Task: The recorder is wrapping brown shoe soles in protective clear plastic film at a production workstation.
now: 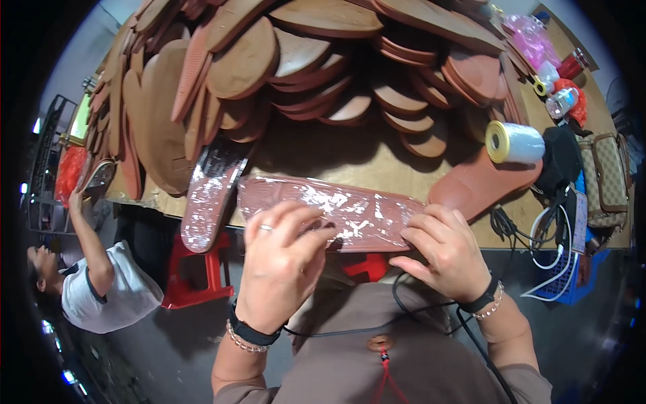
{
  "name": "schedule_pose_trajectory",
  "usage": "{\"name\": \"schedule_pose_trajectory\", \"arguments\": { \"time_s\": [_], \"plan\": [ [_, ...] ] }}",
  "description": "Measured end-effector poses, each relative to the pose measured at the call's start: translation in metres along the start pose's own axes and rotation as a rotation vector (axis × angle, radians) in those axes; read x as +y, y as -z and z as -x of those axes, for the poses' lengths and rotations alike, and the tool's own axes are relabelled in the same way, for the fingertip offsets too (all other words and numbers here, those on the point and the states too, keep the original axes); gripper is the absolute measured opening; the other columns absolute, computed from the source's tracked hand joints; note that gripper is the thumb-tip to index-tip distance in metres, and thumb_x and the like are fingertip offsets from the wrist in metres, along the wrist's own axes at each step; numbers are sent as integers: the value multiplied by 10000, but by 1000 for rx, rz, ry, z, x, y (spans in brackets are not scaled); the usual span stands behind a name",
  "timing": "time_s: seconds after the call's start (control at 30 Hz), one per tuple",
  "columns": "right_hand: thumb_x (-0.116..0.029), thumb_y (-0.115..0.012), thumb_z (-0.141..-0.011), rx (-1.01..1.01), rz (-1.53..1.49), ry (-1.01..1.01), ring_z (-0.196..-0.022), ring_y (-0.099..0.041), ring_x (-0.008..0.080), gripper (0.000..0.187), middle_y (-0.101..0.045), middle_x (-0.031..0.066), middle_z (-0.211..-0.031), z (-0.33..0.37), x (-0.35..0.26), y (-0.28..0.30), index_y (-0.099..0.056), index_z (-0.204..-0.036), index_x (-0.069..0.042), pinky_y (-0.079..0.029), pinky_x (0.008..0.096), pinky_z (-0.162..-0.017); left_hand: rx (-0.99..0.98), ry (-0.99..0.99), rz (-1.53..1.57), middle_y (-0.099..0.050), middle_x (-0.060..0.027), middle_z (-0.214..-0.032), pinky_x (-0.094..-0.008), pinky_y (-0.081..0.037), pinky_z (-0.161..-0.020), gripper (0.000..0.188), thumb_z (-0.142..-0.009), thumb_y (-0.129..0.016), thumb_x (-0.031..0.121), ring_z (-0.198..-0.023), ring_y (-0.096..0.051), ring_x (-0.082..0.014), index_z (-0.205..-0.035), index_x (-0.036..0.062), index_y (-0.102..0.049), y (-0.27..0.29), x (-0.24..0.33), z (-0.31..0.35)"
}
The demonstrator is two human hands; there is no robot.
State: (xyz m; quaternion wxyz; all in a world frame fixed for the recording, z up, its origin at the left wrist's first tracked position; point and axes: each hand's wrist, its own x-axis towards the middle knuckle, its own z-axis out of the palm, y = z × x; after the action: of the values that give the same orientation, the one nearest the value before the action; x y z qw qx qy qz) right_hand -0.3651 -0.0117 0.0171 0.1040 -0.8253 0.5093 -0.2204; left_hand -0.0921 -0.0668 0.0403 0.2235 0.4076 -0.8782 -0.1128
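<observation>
A reddish-brown shoe sole (363,202) wrapped in shiny clear film lies crosswise at the table's near edge. Over its left part, my left hand (282,259) is closed, thumb and fingers drawn together near the sole's close side; what they pinch is hidden. My right hand (444,252) grips the right end, fingers on top and thumb at the near edge. Left of it, another film-wrapped sole (205,209) sticks out past the table edge. A bare brown sole (471,182) lies to the right, with a roll of clear film (515,143) on it.
A large heap of brown soles (303,50) covers the far table (323,151). At right are black cables (511,225), a checked bag (602,178) and a plastic bottle (562,102). A red stool (195,276) stands below. Another person (111,286) works at the left, holding a sole.
</observation>
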Motion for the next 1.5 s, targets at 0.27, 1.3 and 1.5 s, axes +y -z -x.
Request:
{"name": "schedule_pose_trajectory", "arguments": {
  "time_s": [0.27, 1.3, 1.5],
  "plan": [
    [-248, -863, -794, -9, 51, 9, -1125, -621, 337, 371, -663, 127, -1135, -4, -6, -2, -688, -1026, -17, -495, 465, -964, 259, 299, 32, -571, -169, -1479, -424, -450, -1165, 728, -818, -734, 38, -1405, -551, -303, -1520, 50, -544, 25, -71, 12],
    [-65, -671, -859, 194, -427, 102, -796, -643, 389, 104, -625, 165, -851, -141, -41, -54, -601, -897, 2, -539, 471, -729, 165, 560, 485, -674, -27, -1246, -244, -527, -827, 544, -824, -825, 10, -981, -569, -96, -1346, 100, -700, 2, -91, -8],
    [-71, -704, -816, 170, -346, 239, -846, -638, 341, 115, -649, 131, -901, -136, -43, -53, -638, -900, -31, -538, 437, -784, 286, 469, 206, -651, -95, -1090, -319, -545, -784, 461, -776, -822, 4, -880, -620, -194, -1213, 102, -713, -1, -82, -11]
  ]
}}
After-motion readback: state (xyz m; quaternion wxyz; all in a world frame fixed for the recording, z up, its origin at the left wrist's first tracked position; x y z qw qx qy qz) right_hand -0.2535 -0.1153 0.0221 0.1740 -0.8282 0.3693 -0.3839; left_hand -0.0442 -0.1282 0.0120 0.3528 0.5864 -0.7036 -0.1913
